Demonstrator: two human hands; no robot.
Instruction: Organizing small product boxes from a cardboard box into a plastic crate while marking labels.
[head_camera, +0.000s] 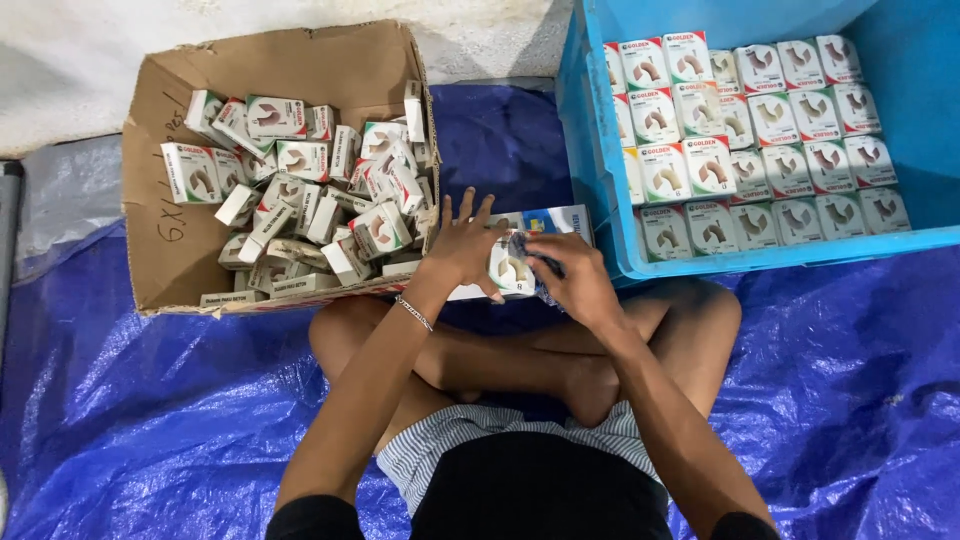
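I sit cross-legged on a blue tarp. My left hand and my right hand meet in front of my knees, both on one small white carton with a picture of a brown pipe elbow. The left hand's fingers are spread over the carton's left side. My right hand grips its right side together with something dark and crinkled that I cannot make out. Under the hands lies a flat white and blue box.
A brown cardboard box at the left holds several like cartons in a loose heap. A blue plastic crate at the right holds rows of them standing neatly. The blue tarp covers the floor; a pale wall runs along the top.
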